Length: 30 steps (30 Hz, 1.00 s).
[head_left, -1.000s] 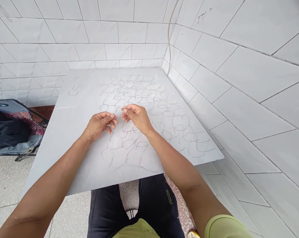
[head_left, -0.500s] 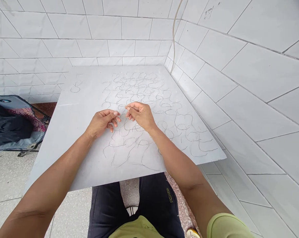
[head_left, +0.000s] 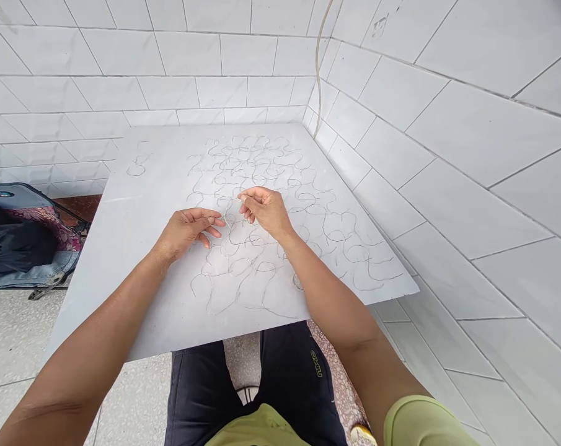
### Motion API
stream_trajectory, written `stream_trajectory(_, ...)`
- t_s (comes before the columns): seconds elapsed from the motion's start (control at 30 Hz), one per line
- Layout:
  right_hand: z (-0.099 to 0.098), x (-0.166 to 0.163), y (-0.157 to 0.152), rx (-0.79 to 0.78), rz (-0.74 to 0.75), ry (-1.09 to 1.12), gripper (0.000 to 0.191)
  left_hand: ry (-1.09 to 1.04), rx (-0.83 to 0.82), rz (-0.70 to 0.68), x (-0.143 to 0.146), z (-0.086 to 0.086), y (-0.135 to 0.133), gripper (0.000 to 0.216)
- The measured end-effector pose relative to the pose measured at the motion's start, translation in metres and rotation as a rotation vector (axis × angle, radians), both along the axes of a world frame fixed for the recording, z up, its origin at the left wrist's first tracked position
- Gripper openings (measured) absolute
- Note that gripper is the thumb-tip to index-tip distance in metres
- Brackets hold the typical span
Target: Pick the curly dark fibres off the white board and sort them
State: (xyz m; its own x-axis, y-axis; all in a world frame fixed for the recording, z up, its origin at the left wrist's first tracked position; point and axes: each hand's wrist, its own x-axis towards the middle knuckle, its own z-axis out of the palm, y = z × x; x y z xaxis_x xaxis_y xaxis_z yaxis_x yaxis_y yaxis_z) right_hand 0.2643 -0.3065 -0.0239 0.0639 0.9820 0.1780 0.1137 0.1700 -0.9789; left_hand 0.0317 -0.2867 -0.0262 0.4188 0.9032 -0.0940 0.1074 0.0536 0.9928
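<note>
Thin, dark, curved wires (head_left: pixel 338 236) lie linked in a loose net across a white board (head_left: pixel 154 316) in front of me. Over the middle of the net, my right hand (head_left: pixel 265 210) pinches a fine wire between thumb and forefinger. Close by on its left is my left hand (head_left: pixel 191 228), thumb pressed to forefinger on a thin wire, its other fingers loosely stretched. A small gap separates the two sets of fingertips. Just how the wire runs between them is too fine to make out.
A few separate wire pieces (head_left: pixel 136 168) lie at the board's far left. White tiled walls (head_left: pixel 470 204) border the board at the back and right, with a thin cable (head_left: pixel 318 68) in the corner. A folding chair (head_left: pixel 66 263) holding dark cloth (head_left: pixel 15 238) stands left.
My left hand has straightened its fingers somewhat, and the wire loop seen around them has slipped toward the fingertips. The right hand has shifted slightly; the whole view has moved a little.
</note>
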Motion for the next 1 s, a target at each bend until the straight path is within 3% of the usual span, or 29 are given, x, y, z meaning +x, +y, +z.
stream_trajectory(0.17, -0.003, 0.0, 0.003, -0.045, -0.065, -0.008, 0.033, -0.017, 0.07, 0.134, 0.004, 0.002, -0.002, 0.028)
stream_trajectory(0.3, -0.009, -0.008, 0.001, -0.17, 0.094, -0.093, 0.037, -0.027, 0.08, 0.163, 0.006, 0.003, -0.004, 0.025)
stream_trajectory(0.47, -0.017, -0.023, -0.002, -0.167, 0.22, -0.059, 0.022, -0.011, 0.079, 0.138, 0.008, 0.002, -0.006, 0.028)
stream_trajectory(0.77, -0.023, -0.03, -0.002, -0.118, 0.029, -0.064, 0.017, 0.053, 0.086, 0.138, 0.009, -0.002, -0.006, 0.022)
stream_trajectory(1.0, -0.026, -0.026, 0.001, -0.095, -0.019, -0.143, 0.019, 0.07, 0.048, 0.107, 0.011, 0.004, -0.011, 0.02)
